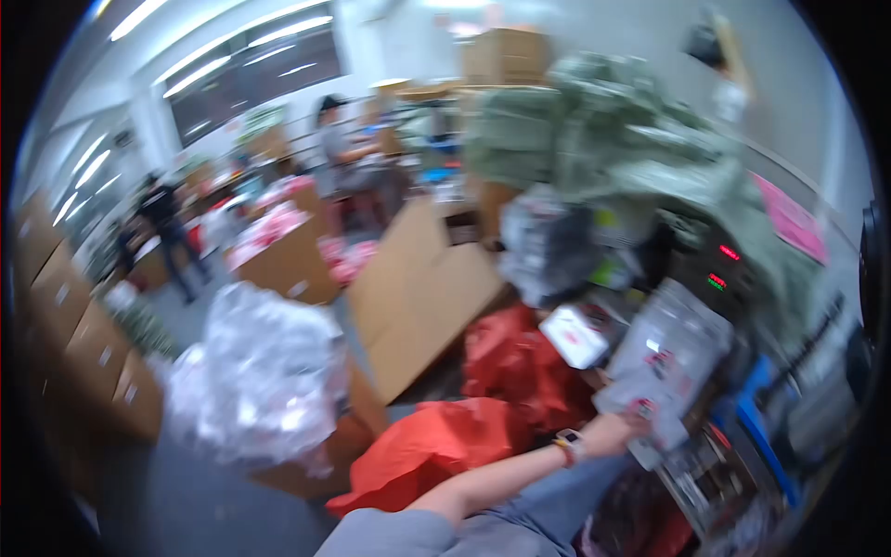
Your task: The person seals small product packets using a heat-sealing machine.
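My left hand (pixel 633 423), with a watch (pixel 570 446) on its wrist, reaches to the right. Its blurred fingers are closed on the lower end of a clear plastic bag (pixel 682 330) with red and dark print. The bag lies by a dark device (pixel 719 265) with red and green lit digits. A white card-like item (pixel 574 336) is just left of the bag. Red bags (pixel 436 446) are heaped below and left of my forearm. I do not see my right hand.
A cardboard box (pixel 362 422) holds a bulging clear plastic sack (pixel 269 371). Large cardboard flaps (pixel 418 297) stand ahead, and green wrapped bundles (pixel 603 130) are piled behind. Stacked cartons (pixel 83 334) line the left. Two people (pixel 165 227) are farther back. A blue-edged frame (pixel 768 432) is right.
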Tool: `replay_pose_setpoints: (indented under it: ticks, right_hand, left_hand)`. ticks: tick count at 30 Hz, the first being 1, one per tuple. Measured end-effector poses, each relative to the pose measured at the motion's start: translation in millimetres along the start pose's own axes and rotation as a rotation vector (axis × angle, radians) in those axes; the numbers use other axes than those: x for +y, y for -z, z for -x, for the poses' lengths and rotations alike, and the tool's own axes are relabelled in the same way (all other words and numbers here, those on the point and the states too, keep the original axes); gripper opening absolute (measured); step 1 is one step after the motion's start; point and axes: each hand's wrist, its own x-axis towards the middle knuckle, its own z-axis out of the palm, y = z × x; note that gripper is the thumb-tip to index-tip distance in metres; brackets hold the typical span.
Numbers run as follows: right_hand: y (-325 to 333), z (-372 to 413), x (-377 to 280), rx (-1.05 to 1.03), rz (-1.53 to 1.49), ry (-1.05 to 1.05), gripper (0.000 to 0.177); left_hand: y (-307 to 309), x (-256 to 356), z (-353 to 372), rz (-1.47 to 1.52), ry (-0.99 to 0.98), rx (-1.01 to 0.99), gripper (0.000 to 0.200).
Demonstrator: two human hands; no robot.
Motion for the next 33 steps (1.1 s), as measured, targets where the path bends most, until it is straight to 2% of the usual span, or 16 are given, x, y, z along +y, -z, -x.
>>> replay_pose_setpoints:
  ticks: [2,3,4,5,6,7,8,9,11,12,14,15,16,20,23,33]
  right_hand:
    - [1.8,-7.0,24.0,-0.058,0.105,-0.885,0.035]
    - [17.8,-9.3,-35.9,-0.254,0.437,-0.71,0.041]
    - [21.7,12.7,-58.4,-0.104,0.232,-0.584,0.04]
    - [15.5,-8.2,-124.8,-0.132,0.045,-0.721,0.04]
    - [7.0,-21.7,-165.9,-0.146,-0.099,-0.75,0.036]
    - [-8.0,6.5,-161.3,-0.185,-0.26,-0.806,0.029]
    - [-5.5,-10.3,-190.5,-0.264,-0.338,-0.512,0.029]
    - [0.3,-14.5,-212.1,-0.367,-0.437,-0.665,0.025]
    - [23.7,-27.2,-237.9,-0.276,-0.65,-0.593,0.022]
    - [45.4,-49.1,-246.0,-0.195,-0.574,-0.444,0.021]
    - [68.1,-85.2,-277.3,0.071,-0.611,-0.356,0.01]
    - [86.5,-111.7,-289.7,-0.068,-0.58,-0.328,0.01]
    - [97.1,-129.5,-283.4,-0.217,-0.664,-0.072,0.008]
    - [82.9,-118.3,-282.1,-0.205,-0.743,-0.132,0.008]
    - [76.9,-128.0,-272.3,-0.244,-0.81,-0.076,0.009]
    - [16.4,-147.7,-273.1,-0.219,-1.138,0.041,0.012]
  left_hand:
    - [7.0,4.3,-2.8,-0.016,0.064,-0.117,0.045]
    - [-0.6,-9.4,-2.1,-0.096,0.006,-0.137,0.042]
    - [-12.4,-20.5,3.1,-0.159,-0.081,-0.044,0.04]
    - [-15.0,-24.0,7.3,-0.119,-0.008,-0.08,0.043]
    - [0.7,0.7,0.7,-0.042,0.022,0.024,0.042]
    - [5.6,9.3,4.7,-0.084,0.197,-0.045,0.039]
    - [4.3,21.6,8.7,0.196,0.306,0.169,0.039]
    - [4.7,34.3,9.4,0.311,0.297,0.226,0.043]
    - [14.9,57.1,18.1,0.31,0.26,0.137,0.041]
    - [16.4,76.2,19.8,0.308,0.222,0.134,0.031]
    - [20.6,104.8,23.3,0.267,0.138,0.076,0.021]
    - [14.3,111.3,25.3,0.311,0.113,0.068,0.019]
    - [8.4,115.8,28.9,0.35,0.096,0.065,0.018]
    - [-0.6,125.1,41.1,0.42,0.129,-0.009,0.023]
    - [-5.3,113.9,50.9,0.434,0.062,0.009,0.019]
    - [7.9,126.0,44.0,0.369,0.162,0.006,0.01]
